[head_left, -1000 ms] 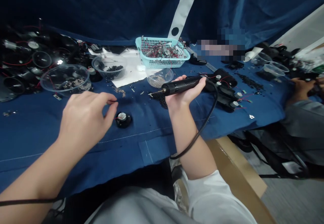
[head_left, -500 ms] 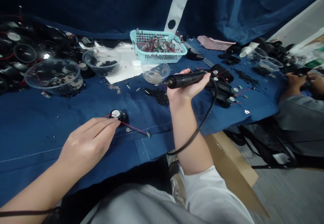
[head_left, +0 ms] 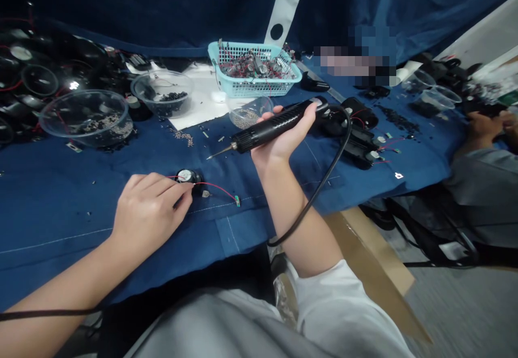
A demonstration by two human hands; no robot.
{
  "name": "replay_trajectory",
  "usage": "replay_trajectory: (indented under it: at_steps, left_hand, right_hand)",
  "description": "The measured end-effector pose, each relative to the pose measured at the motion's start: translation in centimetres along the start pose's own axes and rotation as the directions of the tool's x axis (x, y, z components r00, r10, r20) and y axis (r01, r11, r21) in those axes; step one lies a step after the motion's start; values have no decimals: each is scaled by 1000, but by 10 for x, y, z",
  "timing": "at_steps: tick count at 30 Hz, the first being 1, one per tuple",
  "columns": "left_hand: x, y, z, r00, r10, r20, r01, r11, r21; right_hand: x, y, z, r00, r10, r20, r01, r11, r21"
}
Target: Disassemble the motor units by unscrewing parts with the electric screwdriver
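My left hand (head_left: 149, 212) rests at the edge of a small round black speaker (head_left: 190, 181), its fingertips gripping the rim and hiding part of it. A thin red wire (head_left: 216, 187) runs from the speaker across the blue cloth to a tiny green circuit board (head_left: 237, 201). My right hand (head_left: 279, 137) grips a black soldering iron (head_left: 271, 130), its metal tip pointing left and down, above the cloth. The iron's black cord (head_left: 327, 174) curves down past my right forearm.
A teal plastic basket (head_left: 254, 72) holds wired parts at the back. Clear bowls (head_left: 84, 118) of small parts stand left of it. Black wired units (head_left: 356, 137) lie to the right. A co-worker's hands (head_left: 483, 131) work at the far right.
My left hand has moved onto the speaker, which now sits further up and left. The red wire lies stretched out. The soldering iron has swung, its tip now pointing further left and down.
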State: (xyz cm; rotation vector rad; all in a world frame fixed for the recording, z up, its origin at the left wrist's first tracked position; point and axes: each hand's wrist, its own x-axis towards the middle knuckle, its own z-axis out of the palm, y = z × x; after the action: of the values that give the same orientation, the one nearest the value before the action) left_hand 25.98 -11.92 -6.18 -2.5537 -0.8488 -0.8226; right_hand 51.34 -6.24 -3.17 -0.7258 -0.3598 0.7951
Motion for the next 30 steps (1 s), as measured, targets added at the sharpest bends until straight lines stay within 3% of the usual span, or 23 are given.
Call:
replay_trajectory:
  at_steps: [5,11,17,20,30]
  left_hand:
    - [-2,0,2,1000,-2,25,0,999,48]
    - [-8,-4,1,998,27,52,-30,999,41]
    - [-6,-11,0,988,154,-2,-154,987,33]
    - [-8,-14,0,981,192,22,-192,981,9]
    - [-10,-8,5,999,-26,31,28,999,-39]
  right_hand:
    - [-13,-1,12,992,123,18,-124,992,11]
    - [-18,8,10,986,41,165,-21,993,-119]
    - [-14,10,9,993,55,105,-46,995,-92]
    - [-12,10,8,991,61,117,-47,992,-117]
    - [-17,14,8,976,40,216,1,982,-188]
